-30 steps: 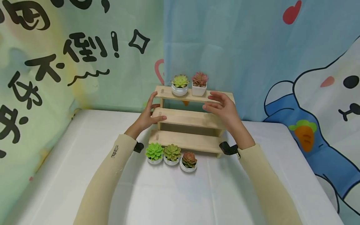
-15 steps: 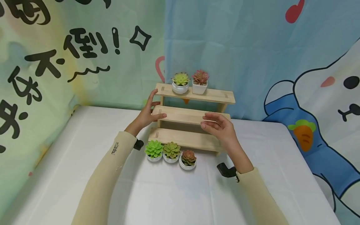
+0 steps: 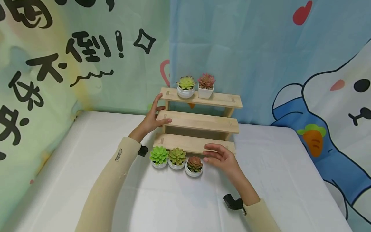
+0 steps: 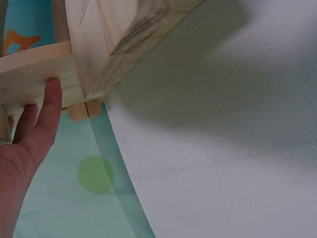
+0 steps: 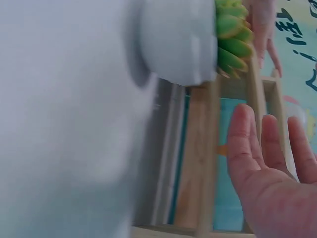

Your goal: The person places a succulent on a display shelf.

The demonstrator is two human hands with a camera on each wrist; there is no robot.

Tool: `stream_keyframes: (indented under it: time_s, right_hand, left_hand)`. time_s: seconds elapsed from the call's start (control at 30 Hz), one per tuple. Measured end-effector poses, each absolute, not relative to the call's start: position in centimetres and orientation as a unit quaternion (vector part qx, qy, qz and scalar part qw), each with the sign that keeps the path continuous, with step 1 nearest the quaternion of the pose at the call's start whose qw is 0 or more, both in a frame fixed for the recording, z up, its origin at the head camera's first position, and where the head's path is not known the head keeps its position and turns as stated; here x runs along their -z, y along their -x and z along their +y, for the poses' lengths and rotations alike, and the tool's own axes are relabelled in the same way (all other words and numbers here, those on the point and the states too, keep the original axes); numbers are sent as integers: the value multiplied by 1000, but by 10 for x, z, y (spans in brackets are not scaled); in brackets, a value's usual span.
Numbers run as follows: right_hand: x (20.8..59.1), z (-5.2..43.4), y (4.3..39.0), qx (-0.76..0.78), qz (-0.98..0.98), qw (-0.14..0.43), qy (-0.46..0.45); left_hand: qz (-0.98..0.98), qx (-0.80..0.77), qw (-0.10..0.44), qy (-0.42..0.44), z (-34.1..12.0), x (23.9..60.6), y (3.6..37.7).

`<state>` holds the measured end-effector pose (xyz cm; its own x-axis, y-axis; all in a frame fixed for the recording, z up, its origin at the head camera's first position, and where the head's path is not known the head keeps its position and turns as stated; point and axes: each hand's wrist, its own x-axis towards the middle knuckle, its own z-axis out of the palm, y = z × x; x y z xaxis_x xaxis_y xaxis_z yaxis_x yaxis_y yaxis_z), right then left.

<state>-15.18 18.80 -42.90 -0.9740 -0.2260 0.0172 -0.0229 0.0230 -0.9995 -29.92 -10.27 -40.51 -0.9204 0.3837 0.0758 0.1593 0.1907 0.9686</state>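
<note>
Right hand (image 3: 221, 158) has dropped from top tier of three-tier pale wooden stepped shelf (image 3: 200, 124) to bench level, fingers relaxed and spread, empty. Reddish-brown succulent in round white pot (image 3: 194, 165) sits just left of its fingertips, untouched. Left hand (image 3: 152, 119) still braces shelf's left end, fingers straight.

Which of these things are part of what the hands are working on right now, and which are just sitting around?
In hand:
- left hand resting on the wooden shelf
- right hand, open, beside the reddish succulent
- two green succulents in the same row on the table

Just lying about:
- two potted succulents on the top step
- cartoon backdrop
</note>
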Motion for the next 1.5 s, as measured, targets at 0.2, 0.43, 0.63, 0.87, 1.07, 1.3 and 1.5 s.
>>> stream_keyframes:
  time_s: [0.2,0.43,0.63,0.87,1.07,1.3,1.5]
  right_hand:
    - [441,185,143,676,726,102,79]
    - [452,184,136,652,743,129,78]
    - [454,182,138,642,747,149,87]
    - [457,176,146,595,779,163,110]
    - [455,172,148,578,793,163,100]
    - [456,172,149,583,790,164,97]
    - [454,172,146,588,788,157,96]
  left_hand:
    - [763,-613,97,-180,-103,402,299]
    - [763,-614,92,-179,-103,405,299]
    - [761,-616,97,-179,-103,407,300]
    - [760,-617,97,-180,-102,408,300]
    - [758,-620,97,-180,-102,408,302]
    - [758,-619,98,-180,-102,408,301]
    - [760,-618,100,-175,-102,408,301]
